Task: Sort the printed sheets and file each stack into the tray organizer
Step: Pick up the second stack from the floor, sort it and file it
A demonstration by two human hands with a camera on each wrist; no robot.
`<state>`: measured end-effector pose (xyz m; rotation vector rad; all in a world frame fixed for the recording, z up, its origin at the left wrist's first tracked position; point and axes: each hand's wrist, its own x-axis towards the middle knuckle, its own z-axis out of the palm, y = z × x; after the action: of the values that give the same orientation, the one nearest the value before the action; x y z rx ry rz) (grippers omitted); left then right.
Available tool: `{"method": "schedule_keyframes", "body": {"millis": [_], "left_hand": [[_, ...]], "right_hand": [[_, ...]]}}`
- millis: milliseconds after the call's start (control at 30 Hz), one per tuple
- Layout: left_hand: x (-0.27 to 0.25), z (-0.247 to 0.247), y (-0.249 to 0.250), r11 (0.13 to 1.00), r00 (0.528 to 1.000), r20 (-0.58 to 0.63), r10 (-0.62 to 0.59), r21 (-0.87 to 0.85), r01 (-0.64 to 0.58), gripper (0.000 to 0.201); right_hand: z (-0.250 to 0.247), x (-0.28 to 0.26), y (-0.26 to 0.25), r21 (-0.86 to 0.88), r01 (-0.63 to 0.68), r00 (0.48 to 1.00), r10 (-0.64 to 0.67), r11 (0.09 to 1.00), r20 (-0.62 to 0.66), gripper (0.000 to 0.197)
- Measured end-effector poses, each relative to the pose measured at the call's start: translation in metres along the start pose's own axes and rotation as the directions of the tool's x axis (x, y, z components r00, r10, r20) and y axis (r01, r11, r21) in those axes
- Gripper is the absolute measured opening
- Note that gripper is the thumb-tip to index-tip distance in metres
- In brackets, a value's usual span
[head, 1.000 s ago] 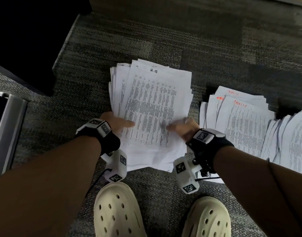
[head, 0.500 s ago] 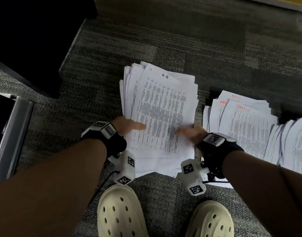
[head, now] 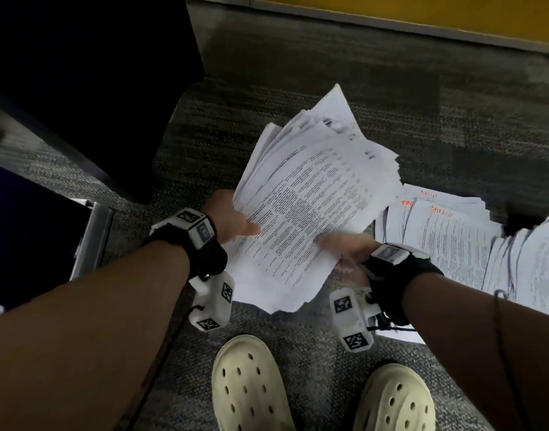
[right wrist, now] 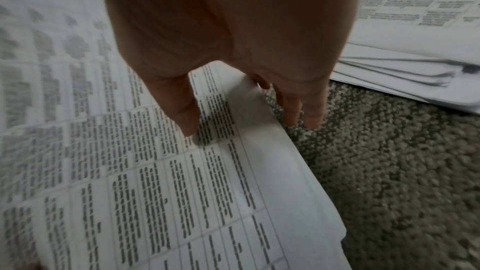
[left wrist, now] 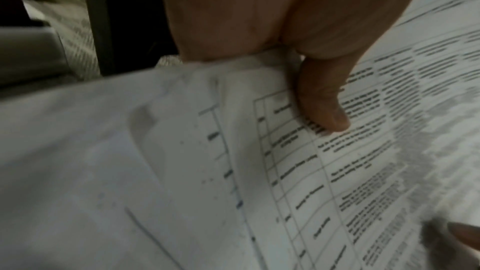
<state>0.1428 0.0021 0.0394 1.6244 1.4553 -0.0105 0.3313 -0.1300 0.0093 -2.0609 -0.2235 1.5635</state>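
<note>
A thick stack of printed sheets point(head: 313, 206) with tables of text is off the grey carpet, tilted with its far end raised. My left hand point(head: 232, 219) grips its left edge, the thumb point(left wrist: 324, 106) pressed on the top sheet point(left wrist: 285, 171). My right hand point(head: 344, 244) grips the near right edge. In the right wrist view its thumb point(right wrist: 182, 110) lies on the top sheet point(right wrist: 155, 171) and its fingers point(right wrist: 298, 106) reach under the edge. The sheets are fanned and uneven. A silver-edged tray-like box point(head: 89, 237) shows at the left.
A second pile with red handwriting point(head: 447, 231) lies on the carpet at the right, and another pile point(head: 528, 259) beyond it. A dark cabinet point(head: 80, 73) stands at the far left. My two cream clogs point(head: 248, 384) are below the stack.
The stack lay flat on the carpet under both hands; now both hands have lifted it, tilted its far end up and turned it toward the right.
</note>
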Motion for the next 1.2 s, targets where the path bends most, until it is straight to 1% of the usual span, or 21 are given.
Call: {"method": "schedule_keyframes", "body": {"millis": [33, 67, 133, 167, 200, 267, 300, 400, 467, 533, 600, 633, 700, 733, 800, 833, 900, 967, 1033, 1133, 1200], "left_hand": [[-0.008, -0.012, 0.006, 0.999, 0.999, -0.002, 0.033, 0.004, -0.033, 0.06], [-0.015, -0.023, 0.011, 0.999, 0.999, -0.002, 0.05, 0.0, -0.05, 0.058], [-0.033, -0.047, 0.02, 0.997, 0.997, -0.011, 0.072, -0.027, -0.073, 0.054], [-0.047, -0.062, 0.027, 0.996, 0.996, -0.017, 0.088, -0.028, -0.089, 0.05], [-0.058, -0.074, 0.033, 0.995, 0.995, -0.01, 0.098, -0.035, -0.098, 0.048], [-0.079, -0.097, 0.041, 0.99, 0.991, 0.017, 0.13, -0.062, -0.128, 0.055], [-0.092, -0.108, 0.046, 0.989, 0.991, 0.02, 0.135, -0.067, -0.134, 0.057], [-0.136, -0.147, 0.067, 0.983, 0.987, 0.029, 0.155, -0.107, -0.151, 0.062], [-0.167, -0.173, 0.081, 0.976, 0.982, 0.042, 0.182, -0.129, -0.175, 0.056], [-0.205, -0.197, 0.095, 0.967, 0.975, 0.034, 0.218, -0.143, -0.211, 0.06], [-0.233, -0.216, 0.101, 0.955, 0.966, 0.023, 0.257, -0.159, -0.25, 0.075], [-0.251, -0.225, 0.104, 0.949, 0.961, 0.01, 0.275, -0.162, -0.27, 0.075], [-0.288, -0.242, 0.111, 0.942, 0.954, -0.018, 0.299, -0.153, -0.298, 0.063], [-0.305, -0.25, 0.115, 0.935, 0.946, -0.034, 0.323, -0.142, -0.325, 0.063], [-0.343, -0.267, 0.127, 0.911, 0.919, -0.074, 0.387, -0.12, -0.393, 0.067], [-0.361, -0.274, 0.131, 0.905, 0.91, -0.087, 0.406, -0.103, -0.413, 0.066], [-0.404, -0.293, 0.145, 0.896, 0.895, -0.096, 0.436, -0.049, -0.442, 0.057], [-0.435, -0.304, 0.155, 0.882, 0.88, -0.092, 0.466, -0.031, -0.47, 0.049], [-0.465, -0.314, 0.164, 0.871, 0.863, -0.133, 0.487, 0.004, -0.491, 0.049], [-0.512, -0.324, 0.18, 0.84, 0.821, -0.199, 0.536, 0.025, -0.542, 0.054], [-0.532, -0.329, 0.19, 0.814, 0.788, -0.243, 0.566, 0.012, -0.581, 0.047]], "right_hand": [[-0.001, -0.009, -0.007, 0.001, -0.012, 0.999, 0.012, 1.0, 0.036, 0.021], [-0.003, -0.019, -0.016, 0.041, -0.002, 0.999, 0.0, 0.999, 0.035, 0.029], [-0.007, -0.048, -0.028, 0.1, 0.089, 0.992, -0.08, 0.991, -0.095, 0.045], [-0.01, -0.069, -0.034, 0.141, 0.165, 0.979, -0.144, 0.976, -0.145, 0.051], [-0.011, -0.086, -0.037, 0.167, 0.197, 0.973, -0.173, 0.966, -0.151, 0.061], [-0.011, -0.112, -0.046, 0.204, 0.224, 0.972, -0.203, 0.953, -0.12, 0.089], [-0.012, -0.121, -0.051, 0.249, 0.23, 0.972, -0.21, 0.941, -0.107, 0.096], [-0.02, -0.142, -0.072, 0.295, 0.286, 0.958, -0.275, 0.912, -0.077, 0.1], [-0.024, -0.169, -0.089, 0.319, 0.327, 0.944, -0.325, 0.89, -0.063, 0.104], [-0.028, -0.214, -0.106, 0.303, 0.365, 0.926, -0.376, 0.88, -0.026, 0.103], [-0.029, -0.255, -0.117, 0.279, 0.377, 0.921, -0.391, 0.883, -0.007, 0.1], [-0.03, -0.278, -0.12, 0.269, 0.381, 0.917, -0.398, 0.884, 0.01, 0.098], [-0.034, -0.313, -0.122, 0.284, 0.391, 0.905, -0.422, 0.875, 0.055, 0.098], [-0.036, -0.328, -0.124, 0.278, 0.415, 0.893, -0.446, 0.866, 0.057, 0.1], [-0.038, -0.365, -0.128, 0.294, 0.483, 0.853, -0.519, 0.825, 0.052, 0.099], [-0.037, -0.389, -0.128, 0.331, 0.497, 0.837, -0.544, 0.802, 0.062, 0.093], [-0.035, -0.435, -0.129, 0.368, 0.525, 0.802, -0.591, 0.768, 0.089, 0.084], [-0.033, -0.462, -0.129, 0.406, 0.553, 0.764, -0.637, 0.727, 0.099, 0.086], [-0.034, -0.492, -0.132, 0.423, 0.604, 0.718, -0.691, 0.675, 0.079, 0.085], [-0.041, -0.549, -0.131, 0.451, 0.663, 0.65, -0.758, 0.598, 0.05, 0.05], [-0.049, -0.577, -0.134, 0.453, 0.702, 0.606, -0.795, 0.549, 0.024, 0.043]]}}
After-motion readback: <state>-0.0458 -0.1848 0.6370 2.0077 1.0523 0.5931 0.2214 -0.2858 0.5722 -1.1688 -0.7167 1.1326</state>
